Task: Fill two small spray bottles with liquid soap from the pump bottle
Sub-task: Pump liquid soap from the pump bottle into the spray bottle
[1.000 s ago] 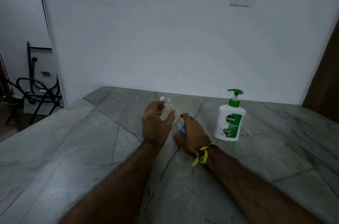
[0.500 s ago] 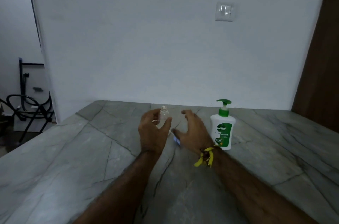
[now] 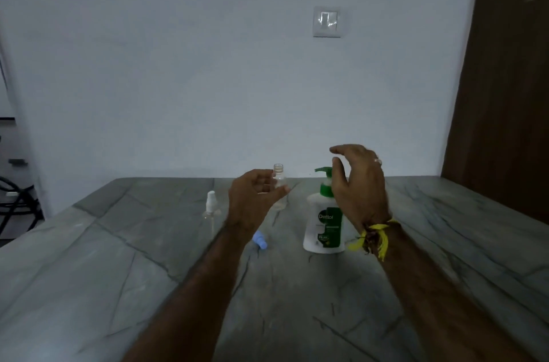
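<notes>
left hand grips open clear bottle upright above bench. right hand relaxed, released, poised at pump bottle head. second bottle stands left; blue cap lies on bench.

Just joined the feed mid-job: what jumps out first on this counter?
The white and green pump bottle stands at centre-right, with the right hand raised open just above its pump. Left of it, the left hand holds a small uncapped clear bottle. A second small bottle with a white top stands further left.
</notes>
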